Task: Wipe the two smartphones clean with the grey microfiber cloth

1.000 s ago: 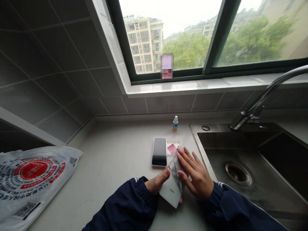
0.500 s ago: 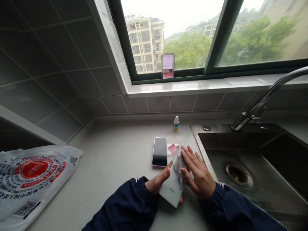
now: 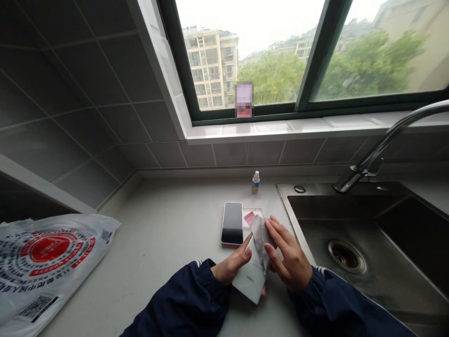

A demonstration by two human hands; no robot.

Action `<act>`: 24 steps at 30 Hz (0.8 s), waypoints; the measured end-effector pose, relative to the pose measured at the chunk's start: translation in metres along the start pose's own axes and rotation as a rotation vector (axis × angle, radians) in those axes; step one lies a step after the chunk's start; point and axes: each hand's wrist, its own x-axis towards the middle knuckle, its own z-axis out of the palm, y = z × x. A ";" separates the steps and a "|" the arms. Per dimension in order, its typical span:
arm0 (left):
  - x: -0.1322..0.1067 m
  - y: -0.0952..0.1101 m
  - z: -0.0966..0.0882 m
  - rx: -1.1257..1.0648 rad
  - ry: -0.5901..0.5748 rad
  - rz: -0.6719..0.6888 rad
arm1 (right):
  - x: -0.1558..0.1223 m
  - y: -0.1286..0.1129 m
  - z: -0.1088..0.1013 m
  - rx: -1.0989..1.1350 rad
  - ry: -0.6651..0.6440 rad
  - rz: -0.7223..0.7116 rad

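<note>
From where I'm standing, the left hand (image 3: 232, 265) is gripping a white phone (image 3: 249, 283), its thumb lying along the left edge and a fingertip showing past the opposite edge, so the palm seems to be cradling it from below. The phone is sitting right between the two hands, back facing up, above the counter (image 3: 168, 234). Its long axis is slanting: the lettered end is pointing toward the person, the other end running away and to the right, toward the right hand (image 3: 290, 257). A grey cloth (image 3: 258, 234) is covering much of that far part, and the right hand's fingers are stretching over the cloth from the right side; I can't tell whether they are pinching it or only pressing on it. So the left hand is nearer the bare, lettered end, and the right is nearer the covered part. Just beyond the left thumb, a dark-screened phone (image 3: 232, 223) is lying face up, and beside it a clear case (image 3: 258, 210) is showing with a pink slip (image 3: 249, 217) on it, partly hidden behind the cloth. A small spray bottle (image 3: 256, 182) is standing farther back, while the sink (image 3: 291, 215) is opening to the right.
</note>
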 end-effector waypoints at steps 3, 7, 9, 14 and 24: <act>-0.002 0.000 0.000 0.029 -0.007 -0.007 | 0.000 -0.001 -0.001 0.019 -0.023 -0.007; -0.005 0.003 0.003 0.057 -0.021 -0.056 | -0.001 -0.003 -0.005 0.087 -0.005 0.026; -0.007 0.006 0.005 0.068 -0.024 -0.084 | 0.000 -0.004 -0.007 0.115 -0.008 0.025; -0.007 0.009 0.009 0.065 -0.007 -0.087 | 0.002 -0.005 -0.008 0.083 -0.061 -0.020; -0.001 -0.002 0.003 -0.244 0.166 0.053 | -0.006 -0.022 0.006 -0.158 -0.257 -0.252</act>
